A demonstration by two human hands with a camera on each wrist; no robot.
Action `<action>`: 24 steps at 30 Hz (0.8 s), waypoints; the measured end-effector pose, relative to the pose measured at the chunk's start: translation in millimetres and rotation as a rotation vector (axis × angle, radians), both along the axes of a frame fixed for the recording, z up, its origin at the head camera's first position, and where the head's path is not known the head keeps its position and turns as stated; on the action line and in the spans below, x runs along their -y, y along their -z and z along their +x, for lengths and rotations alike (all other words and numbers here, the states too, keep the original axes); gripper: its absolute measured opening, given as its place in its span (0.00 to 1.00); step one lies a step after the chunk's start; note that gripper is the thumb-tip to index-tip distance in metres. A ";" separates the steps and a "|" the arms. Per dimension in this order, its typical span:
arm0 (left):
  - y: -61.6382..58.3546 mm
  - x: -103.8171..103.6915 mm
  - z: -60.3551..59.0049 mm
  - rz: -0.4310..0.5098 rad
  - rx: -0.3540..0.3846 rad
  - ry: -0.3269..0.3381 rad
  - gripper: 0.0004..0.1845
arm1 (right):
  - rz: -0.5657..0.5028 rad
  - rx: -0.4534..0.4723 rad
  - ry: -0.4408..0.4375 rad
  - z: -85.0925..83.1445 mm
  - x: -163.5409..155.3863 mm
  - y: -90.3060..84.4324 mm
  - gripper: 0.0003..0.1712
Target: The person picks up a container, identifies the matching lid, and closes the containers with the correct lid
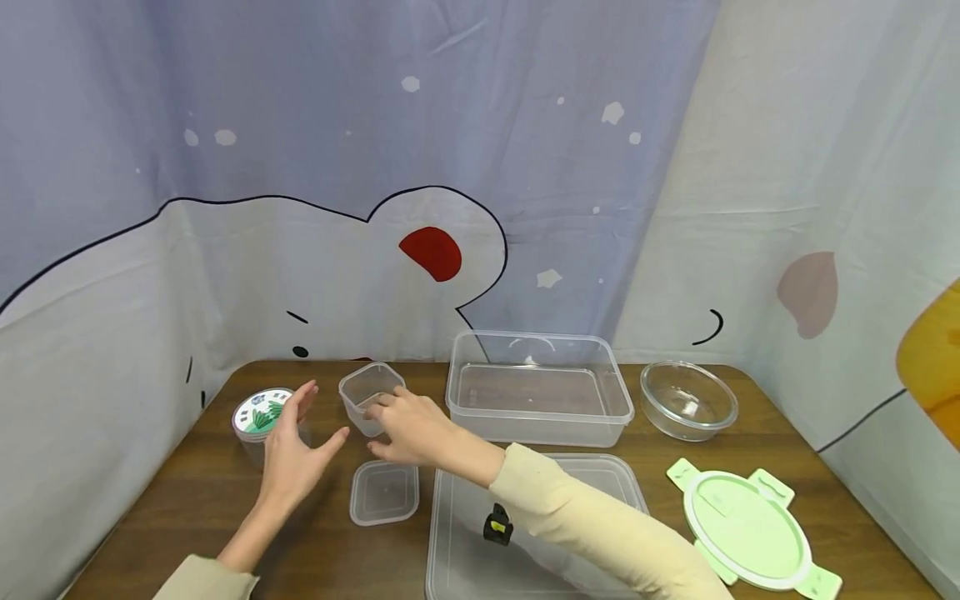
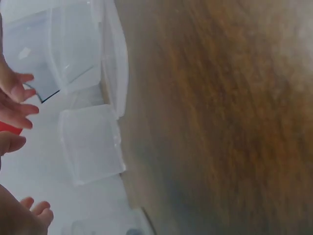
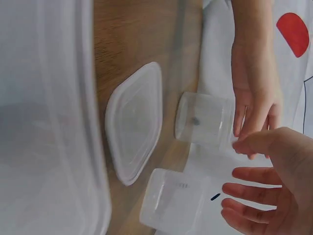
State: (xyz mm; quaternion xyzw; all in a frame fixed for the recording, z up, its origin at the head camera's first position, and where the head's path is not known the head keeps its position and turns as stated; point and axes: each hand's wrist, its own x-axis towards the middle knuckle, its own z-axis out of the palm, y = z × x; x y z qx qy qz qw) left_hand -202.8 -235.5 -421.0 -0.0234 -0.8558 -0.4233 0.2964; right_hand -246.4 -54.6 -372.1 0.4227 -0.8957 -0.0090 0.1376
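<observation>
My left hand (image 1: 291,462) is raised beside a round tub (image 1: 255,446), thumb and fingers spread apart with nothing between them. That tub has a white lid with a green leaf print (image 1: 262,411), partly hidden by the hand. My right hand (image 1: 412,427) hovers at the near right side of a small clear square container (image 1: 358,417), overlapping its rim in the head view. Its fingers (image 3: 254,193) look loosely extended and hold nothing in the right wrist view. A small square translucent lid (image 1: 384,493) lies flat on the table just below the right hand.
A large clear rectangular container (image 1: 540,429) stands at the back, with its big flat lid (image 1: 465,550) in front, under my right forearm. To the right are a round glass bowl (image 1: 686,412) and a green lid with locking flaps (image 1: 750,529). A printed curtain (image 1: 540,167) hangs behind.
</observation>
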 end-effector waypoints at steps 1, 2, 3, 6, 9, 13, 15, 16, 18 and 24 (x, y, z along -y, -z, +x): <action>1.2 -1.8 -2.4 0.003 0.011 0.013 0.42 | 0.009 0.016 0.005 -0.2 -3.5 1.5 0.22; 2.0 -3.8 -4.8 0.008 0.023 0.021 0.43 | 0.014 0.034 0.006 -0.3 -7.2 3.0 0.23; 3.0 -5.3 -8.1 0.013 0.040 0.026 0.44 | 0.021 0.049 0.004 -0.6 -10.5 5.1 0.24; 4.7 -8.6 -17.1 0.023 0.105 0.027 0.46 | 0.044 0.089 -0.008 -1.3 -19.4 11.8 0.28; 4.9 -10.9 -24.9 0.045 0.217 0.033 0.50 | 0.065 0.129 -0.015 -2.8 -25.1 18.3 0.33; 4.2 -12.6 -33.5 0.073 0.390 0.056 0.54 | 0.090 0.188 -0.016 -4.2 -28.2 24.8 0.39; 3.7 -13.3 -38.0 0.076 0.454 0.064 0.56 | 0.109 0.210 -0.017 -4.2 -28.9 27.2 0.41; 3.7 -13.4 -40.1 0.080 0.476 0.069 0.57 | 0.119 0.218 -0.016 -4.1 -29.1 28.2 0.42; 3.9 -13.9 -44.2 0.085 0.513 0.077 0.58 | 0.137 0.231 -0.014 -4.1 -29.0 30.5 0.45; 5.1 -13.3 -56.2 0.128 0.571 0.077 0.60 | 0.171 0.287 -0.013 -5.1 -26.3 39.2 0.48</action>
